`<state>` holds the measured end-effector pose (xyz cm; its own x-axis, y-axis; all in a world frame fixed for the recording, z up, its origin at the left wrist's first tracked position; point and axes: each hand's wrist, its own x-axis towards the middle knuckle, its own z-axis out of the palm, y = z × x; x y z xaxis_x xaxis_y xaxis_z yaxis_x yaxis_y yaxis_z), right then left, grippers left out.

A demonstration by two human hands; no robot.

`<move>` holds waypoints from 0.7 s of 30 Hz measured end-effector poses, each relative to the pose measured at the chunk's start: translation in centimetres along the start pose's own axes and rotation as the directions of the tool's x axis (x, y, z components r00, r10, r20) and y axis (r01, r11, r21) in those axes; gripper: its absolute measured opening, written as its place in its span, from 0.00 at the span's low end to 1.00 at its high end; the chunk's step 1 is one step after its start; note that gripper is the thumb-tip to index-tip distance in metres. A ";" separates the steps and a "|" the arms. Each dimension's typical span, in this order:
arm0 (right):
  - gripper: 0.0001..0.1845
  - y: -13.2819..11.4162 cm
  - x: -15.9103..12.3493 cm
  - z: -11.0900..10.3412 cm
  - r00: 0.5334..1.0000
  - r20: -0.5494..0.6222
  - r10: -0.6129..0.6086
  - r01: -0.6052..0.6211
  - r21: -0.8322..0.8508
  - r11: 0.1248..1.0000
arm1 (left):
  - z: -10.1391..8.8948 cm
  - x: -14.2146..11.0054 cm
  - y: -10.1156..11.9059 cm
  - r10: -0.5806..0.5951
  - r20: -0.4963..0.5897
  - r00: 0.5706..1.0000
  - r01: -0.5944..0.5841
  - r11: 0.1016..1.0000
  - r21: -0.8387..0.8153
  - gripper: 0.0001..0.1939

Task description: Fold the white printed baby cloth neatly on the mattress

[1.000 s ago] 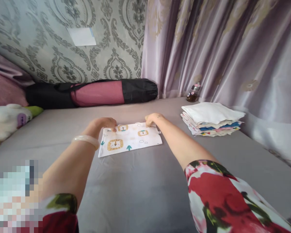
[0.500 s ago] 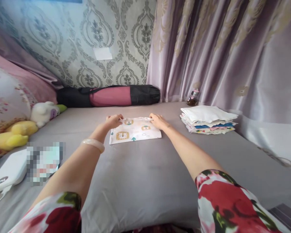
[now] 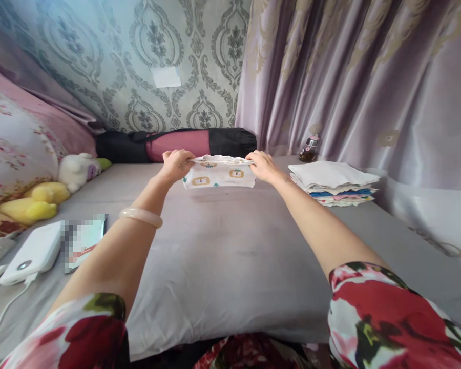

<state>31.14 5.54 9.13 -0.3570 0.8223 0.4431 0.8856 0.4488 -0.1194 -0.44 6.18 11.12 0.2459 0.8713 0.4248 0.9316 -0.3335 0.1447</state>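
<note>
A folded white cloth [image 3: 218, 178] printed with yellow lion faces and green leaf shapes hangs lifted over the grey bed sheet [image 3: 230, 256]. At its upper left corner, my left hand [image 3: 177, 163] pinches the edge. The upper right corner is gripped by my right hand [image 3: 262, 165], fingers closed on it. Between the two hands the top edge looks slightly wavy, with several layers showing. To the right lies a stack of folded cloths [image 3: 333, 177], white on top with blue and pink layers lower down.
A black and pink rolled bag [image 3: 179, 145] lies along the wall. By the curtain stands a small dark bottle [image 3: 309, 148]. Plush toys [image 3: 77, 171], a white power bank [image 3: 33, 251] with cable, and a flat packet-like item [image 3: 86, 241], partly blurred, are at left.
Both hands have raised the lion-print cloth off the sheet and moved it farther away, its front face now tilting downward. The view has shifted slightly.
</note>
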 end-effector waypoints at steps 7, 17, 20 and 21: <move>0.16 -1.7 -4.1 2.1 0.994 -0.016 -0.104 0.102 -0.078 0.992 | 3.0 -3.6 -0.6 0.091 -0.033 0.995 -0.092 0.996 -0.014 0.17; 0.17 -2.8 -10.0 3.8 0.974 0.141 -0.175 0.186 -0.073 0.980 | 4.7 -10.6 -0.3 0.234 0.049 0.971 -0.226 0.966 -0.129 0.15; 0.20 -3.0 -11.1 4.1 0.960 0.226 -0.164 0.179 -0.051 0.982 | 4.9 -11.7 0.1 0.255 0.196 0.947 -0.226 0.961 -0.159 0.17; 0.21 -3.0 -11.4 4.0 0.954 0.257 -0.158 0.173 -0.040 0.984 | 4.9 -12.0 0.2 0.252 0.253 0.934 -0.217 0.963 -0.160 0.18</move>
<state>31.31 -3.76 0.85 -0.5562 0.8033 0.2131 0.8215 0.5701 -0.0049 -1.95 -2.60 1.66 0.5325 0.8206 0.2074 0.8009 -0.5678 0.1901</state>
